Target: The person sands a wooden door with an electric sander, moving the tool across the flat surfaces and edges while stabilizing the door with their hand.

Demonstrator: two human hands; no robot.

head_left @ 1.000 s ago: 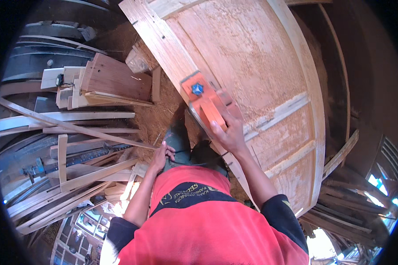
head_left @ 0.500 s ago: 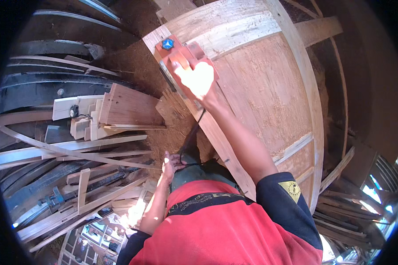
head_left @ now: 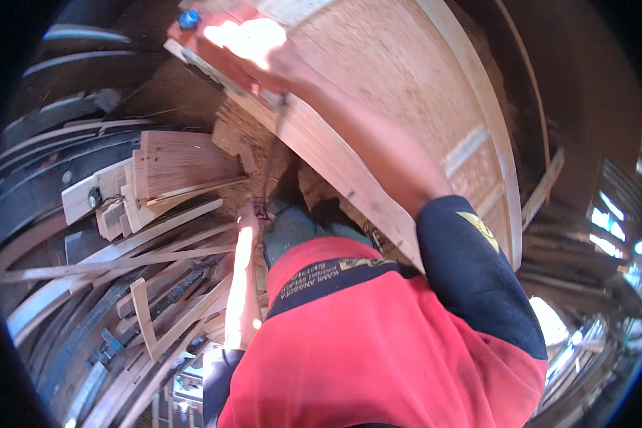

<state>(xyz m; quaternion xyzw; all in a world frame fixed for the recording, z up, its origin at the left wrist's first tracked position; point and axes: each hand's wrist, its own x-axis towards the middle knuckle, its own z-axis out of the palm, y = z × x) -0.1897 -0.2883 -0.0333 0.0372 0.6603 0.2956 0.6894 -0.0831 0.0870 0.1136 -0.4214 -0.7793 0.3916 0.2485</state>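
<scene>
My right hand [head_left: 253, 43], washed out by sunlight, is closed round the handle of a red electric hand planer [head_left: 225, 65] with a blue front knob [head_left: 189, 19]. The planer lies along the left edge board [head_left: 328, 160] of a large framed wooden panel [head_left: 385, 64], near its far end. From its rear a dark cord [head_left: 269, 160] hangs down toward my left hand [head_left: 252, 210]. That hand is low beside my left thigh, with the cord in its curled fingers. Motion blurs the right hand's fingers and the planer.
Reddish boards [head_left: 182, 164] are stacked on the left, with a small dark object [head_left: 95, 196] on pale offcuts beside them. Long strips [head_left: 121, 264] and a blue clamp [head_left: 107, 348] lie lower left. Sawdust and shavings [head_left: 239, 121] cover the ground beside the panel.
The planer and my right hand have moved farther away along the panel's edge board. My view has shifted too. The left hand still has the cord.
</scene>
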